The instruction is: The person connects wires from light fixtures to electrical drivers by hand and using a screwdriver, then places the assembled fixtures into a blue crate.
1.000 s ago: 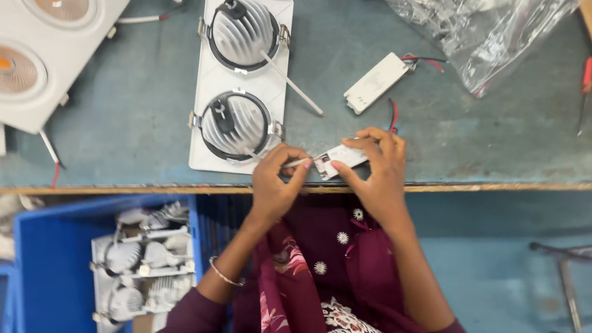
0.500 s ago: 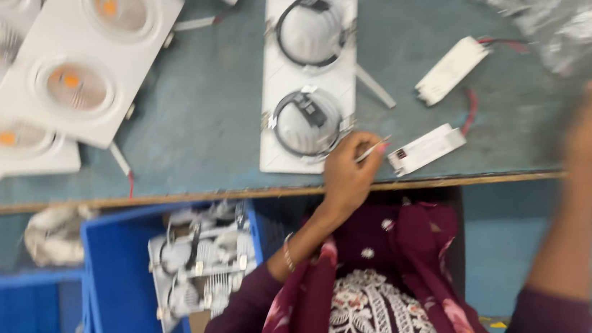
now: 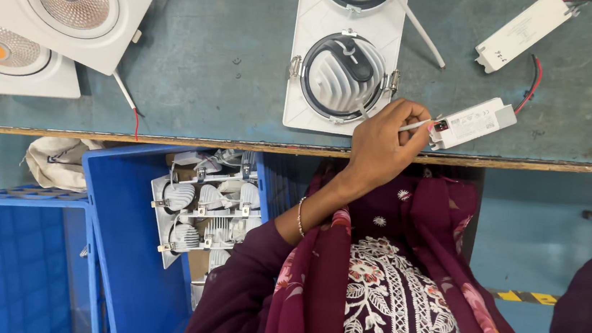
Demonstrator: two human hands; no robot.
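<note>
left hand pinches a white wire at the end of the small white driver box on the table edge, beside the twin-lamp fitting. right hand out of view. wire-to-box joining step, likely; next calls for fine alignment.

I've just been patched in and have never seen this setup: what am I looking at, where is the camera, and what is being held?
This is one view from a camera on a person's head, looking down at a blue-green worktable. No machine is involved, only bare hands. The left hand pinches a thin white wire at the end of a small white driver box near the table edge. The right hand is out of view. Beside it lies a white twin downlight, back side up. More white lamps lie face up at the left, and a second driver box at top right. Below the table, a blue crate holds more lamps.
</note>
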